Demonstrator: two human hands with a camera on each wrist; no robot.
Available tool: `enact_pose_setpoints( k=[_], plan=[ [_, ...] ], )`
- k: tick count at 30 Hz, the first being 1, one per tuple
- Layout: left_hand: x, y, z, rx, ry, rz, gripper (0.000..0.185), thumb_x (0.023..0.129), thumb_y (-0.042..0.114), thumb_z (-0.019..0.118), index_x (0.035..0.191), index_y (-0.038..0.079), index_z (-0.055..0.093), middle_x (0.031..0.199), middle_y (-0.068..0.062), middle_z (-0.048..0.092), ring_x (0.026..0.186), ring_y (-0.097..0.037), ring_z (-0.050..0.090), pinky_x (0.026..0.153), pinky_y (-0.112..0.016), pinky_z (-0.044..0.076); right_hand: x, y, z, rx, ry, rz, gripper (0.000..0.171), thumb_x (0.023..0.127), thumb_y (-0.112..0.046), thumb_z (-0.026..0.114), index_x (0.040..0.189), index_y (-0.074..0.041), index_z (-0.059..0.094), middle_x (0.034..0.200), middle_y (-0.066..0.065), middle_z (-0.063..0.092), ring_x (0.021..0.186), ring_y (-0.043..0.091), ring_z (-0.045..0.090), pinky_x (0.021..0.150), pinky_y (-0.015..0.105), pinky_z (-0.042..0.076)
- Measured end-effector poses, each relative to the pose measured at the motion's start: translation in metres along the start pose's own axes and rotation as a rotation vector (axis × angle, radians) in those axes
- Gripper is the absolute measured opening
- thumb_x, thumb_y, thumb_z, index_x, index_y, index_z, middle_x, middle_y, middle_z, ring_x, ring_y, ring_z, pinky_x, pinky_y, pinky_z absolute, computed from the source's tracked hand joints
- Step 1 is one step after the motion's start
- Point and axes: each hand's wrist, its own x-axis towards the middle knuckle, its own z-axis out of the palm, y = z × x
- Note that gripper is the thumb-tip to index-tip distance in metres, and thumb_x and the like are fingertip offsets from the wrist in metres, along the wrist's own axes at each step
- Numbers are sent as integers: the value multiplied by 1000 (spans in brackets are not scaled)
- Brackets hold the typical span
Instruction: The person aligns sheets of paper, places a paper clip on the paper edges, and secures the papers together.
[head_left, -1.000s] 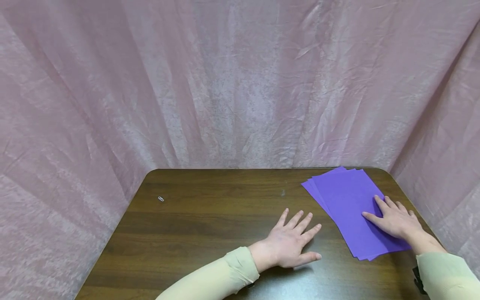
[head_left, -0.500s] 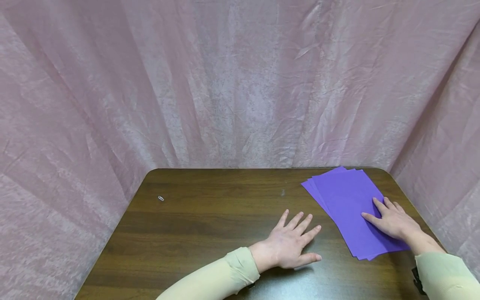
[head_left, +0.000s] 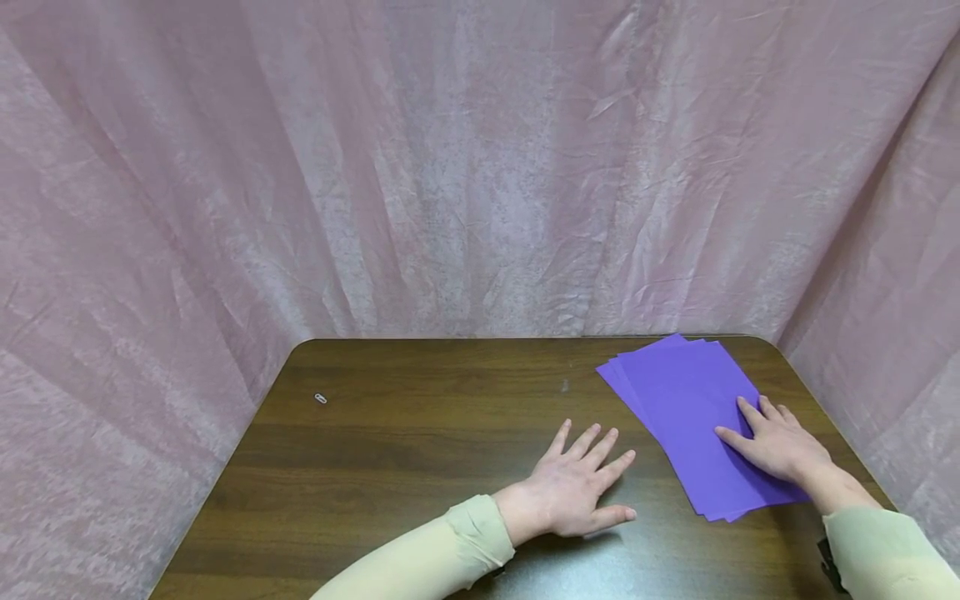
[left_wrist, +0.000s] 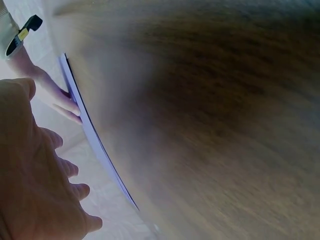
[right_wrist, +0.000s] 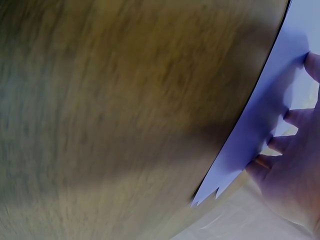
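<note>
Several purple sheets of paper [head_left: 675,417] lie fanned in an overlapping stack on the right side of the table. My right hand [head_left: 780,446] rests on the stack's right edge, thumb and fingers spread. In the right wrist view, its fingertips [right_wrist: 294,117] touch the paper [right_wrist: 250,120]. My left hand [head_left: 573,492] is spread with straight fingers over the middle of the table, left of the paper and apart from it. The left wrist view shows this left hand [left_wrist: 45,170] holding nothing, with the sheets [left_wrist: 95,135] beyond it.
A small paper clip [head_left: 321,398] lies at the far left of the brown wooden table [head_left: 420,400]. Pink curtains [head_left: 480,167] hang behind the table and at both sides.
The paper stack has slid slightly left together with my right hand. My left hand appears a little further left, and stays spread.
</note>
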Motion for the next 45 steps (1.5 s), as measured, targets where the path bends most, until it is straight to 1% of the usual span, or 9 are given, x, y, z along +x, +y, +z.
enact_pose_setpoints(
  k=[9,13,19,25,33,36,39,45],
  plan=[
    [-5,-6,3,-36,1,-9,78,98,78,19,164,37,18,171,1,15,156,-22,12,123,-55,9,0,-10,5,-31,12,-8,98,101,-68,40,153,14,27,149,51,15,133,73,15,101,82,22],
    [-5,-8,5,-38,-7,-15,78,98,78,19,164,37,18,171,1,16,156,-22,13,123,-55,9,-1,-15,8,-36,14,-7,98,101,-69,40,154,13,28,149,51,16,133,73,15,100,83,23],
    [1,-6,8,-47,-39,-12,79,98,78,16,164,37,15,171,2,14,156,-22,12,123,-54,9,-1,-24,10,-46,32,-14,98,101,-69,42,153,13,29,150,50,17,133,72,16,100,82,25],
    [13,5,8,-51,-94,-5,77,97,79,18,163,40,15,171,5,12,156,-19,10,124,-51,8,-2,-37,14,-58,34,-15,98,100,-70,41,154,12,30,150,50,18,134,72,17,101,81,25],
    [31,28,12,-3,-168,34,76,95,81,14,162,45,12,170,11,9,156,-14,4,125,-47,7,-3,-53,17,-79,41,-8,98,100,-71,40,153,11,33,150,48,22,133,72,20,99,81,28],
    [34,35,11,5,-191,41,76,95,82,13,162,46,11,170,14,7,155,-11,2,125,-45,6,-3,-57,19,-86,43,-6,98,99,-72,40,153,10,34,150,48,22,132,73,21,98,81,29],
    [36,39,11,18,-195,44,75,94,82,13,161,48,12,169,16,8,155,-10,3,125,-45,7,-2,-61,20,-88,48,-4,99,99,-73,39,153,10,34,150,48,23,131,73,21,97,81,30],
    [37,40,12,42,-201,33,73,94,83,15,160,50,12,168,19,9,154,-8,6,124,-46,6,-3,-68,20,-88,35,11,102,97,-75,38,154,10,33,151,47,21,132,73,20,94,81,32]
  ],
)
